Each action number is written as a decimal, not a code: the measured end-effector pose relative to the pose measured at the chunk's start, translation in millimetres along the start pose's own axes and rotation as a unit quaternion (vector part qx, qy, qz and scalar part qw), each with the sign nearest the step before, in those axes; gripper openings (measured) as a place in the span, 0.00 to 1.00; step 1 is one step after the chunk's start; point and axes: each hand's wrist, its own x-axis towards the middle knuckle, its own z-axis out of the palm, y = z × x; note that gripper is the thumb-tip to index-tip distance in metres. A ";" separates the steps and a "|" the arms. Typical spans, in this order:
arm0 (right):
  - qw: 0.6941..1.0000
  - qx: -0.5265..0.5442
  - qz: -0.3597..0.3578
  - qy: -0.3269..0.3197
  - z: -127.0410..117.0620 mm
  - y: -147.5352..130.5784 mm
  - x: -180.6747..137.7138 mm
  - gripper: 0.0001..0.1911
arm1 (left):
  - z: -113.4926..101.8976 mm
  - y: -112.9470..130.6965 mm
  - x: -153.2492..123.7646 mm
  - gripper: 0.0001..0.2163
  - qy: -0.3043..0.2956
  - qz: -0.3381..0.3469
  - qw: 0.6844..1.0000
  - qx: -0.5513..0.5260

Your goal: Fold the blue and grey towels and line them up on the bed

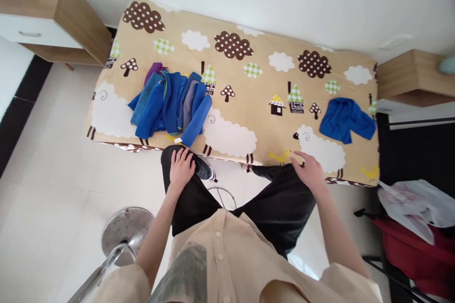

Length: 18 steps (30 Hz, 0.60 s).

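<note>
My left hand (pixel 181 169) rests on my left knee, fingers spread and holding nothing. Just beyond it, on the patterned bed (pixel 263 132), lies a row of folded blue cloths (pixel 170 104), with a purple cloth (pixel 152 72) at the back left. The nearest rolled blue cloth (pixel 196 120) has a small white tag at its front end. On my other knee lies my right hand (pixel 308 170), fingers apart and nothing in them. A single crumpled blue cloth (pixel 343 118) sits apart from the row, near the bed's right end and forward of my right hand.
A wooden cabinet with a white drawer (pixel 35 28) stands at the left, a wooden shelf unit (pixel 414 75) at the right. A round metal stand base (pixel 126 229) is on the floor at my left. A white plastic bag (pixel 419 201) lies on a red bag (pixel 412 251) at right.
</note>
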 end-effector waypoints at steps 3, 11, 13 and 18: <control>0.988 0.010 0.072 0.135 -4.6 36.7 -46.6 0.29 | 8.6 10.3 28.9 0.13 0.005 0.037 0.999 0.001; 0.975 0.036 0.071 0.208 28.9 25.0 -87.6 0.27 | 71.8 58.3 139.2 0.17 -0.138 0.100 0.962 0.212; 0.971 0.047 0.063 0.224 27.8 24.8 -84.2 0.26 | 88.5 60.9 152.0 0.22 -0.179 0.056 0.936 0.299; 0.965 0.052 0.064 0.247 26.9 27.6 -78.5 0.23 | 113.8 59.4 165.1 0.32 -0.137 -0.040 0.906 0.399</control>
